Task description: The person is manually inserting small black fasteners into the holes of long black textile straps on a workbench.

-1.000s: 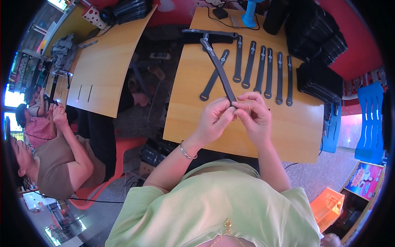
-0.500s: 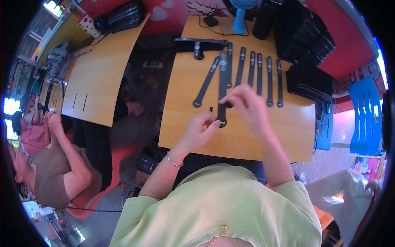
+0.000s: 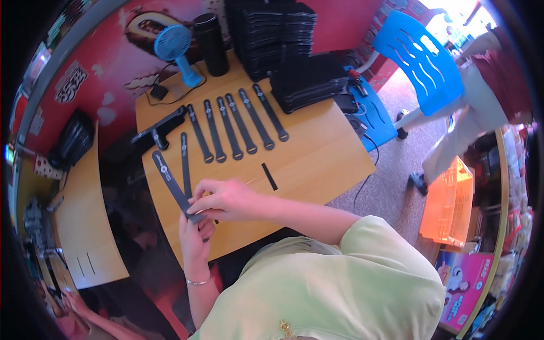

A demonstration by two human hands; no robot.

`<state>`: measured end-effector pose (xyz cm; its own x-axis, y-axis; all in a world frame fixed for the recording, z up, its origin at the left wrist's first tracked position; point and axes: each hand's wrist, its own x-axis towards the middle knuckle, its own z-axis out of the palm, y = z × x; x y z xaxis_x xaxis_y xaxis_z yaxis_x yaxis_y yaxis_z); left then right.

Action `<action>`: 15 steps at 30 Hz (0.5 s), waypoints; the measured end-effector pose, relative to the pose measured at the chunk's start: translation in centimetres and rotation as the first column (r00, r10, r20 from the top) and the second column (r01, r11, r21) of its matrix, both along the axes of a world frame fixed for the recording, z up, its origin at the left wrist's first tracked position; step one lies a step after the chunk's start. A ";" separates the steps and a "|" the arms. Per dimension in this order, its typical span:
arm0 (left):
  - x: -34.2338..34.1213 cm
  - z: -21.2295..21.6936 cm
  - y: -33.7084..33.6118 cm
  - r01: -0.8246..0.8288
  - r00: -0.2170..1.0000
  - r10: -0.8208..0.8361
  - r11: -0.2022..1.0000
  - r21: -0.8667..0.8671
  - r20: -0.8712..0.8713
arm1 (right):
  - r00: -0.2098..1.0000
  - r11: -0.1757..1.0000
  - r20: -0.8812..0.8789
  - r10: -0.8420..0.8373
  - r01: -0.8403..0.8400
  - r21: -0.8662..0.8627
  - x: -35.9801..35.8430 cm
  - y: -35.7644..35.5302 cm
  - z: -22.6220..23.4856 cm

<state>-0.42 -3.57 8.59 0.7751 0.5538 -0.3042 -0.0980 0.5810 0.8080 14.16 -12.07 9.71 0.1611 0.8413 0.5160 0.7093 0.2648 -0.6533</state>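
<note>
step: both hands pinched strap end at bench near edge | fingers closed on strap | next: probably lay it beside row

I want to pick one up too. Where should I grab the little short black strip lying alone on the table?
Probably pinch the short black strip across its narrow width near the middle, coming straight down from above. It lies flat on the wooden table, apart from the row of long straps, so there is room beside it for fingertips. It looks thin, so sliding a fingernail under may help.
</note>
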 end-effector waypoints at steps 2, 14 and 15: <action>-0.2 0.0 -0.3 -0.013 1.000 0.012 0.998 -0.062 -0.015 | 0.988 0.996 -0.145 0.052 -0.042 0.073 -0.1 0.4 -0.5; 0.3 1.2 -0.4 0.098 0.992 -0.095 0.995 0.032 -0.077 | 0.900 0.983 -0.409 0.149 -0.180 -0.039 1.1 1.3 0.1; 0.4 1.4 -0.4 0.104 0.992 -0.101 0.994 0.034 -0.073 | 0.903 0.984 -0.405 0.144 -0.175 -0.039 1.1 1.3 0.3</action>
<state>0.03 -3.97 9.98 0.8056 0.4848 -0.3406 0.0187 0.5538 0.8325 15.28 -10.80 10.00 0.2012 0.9054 0.3738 0.3378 0.2941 -0.8941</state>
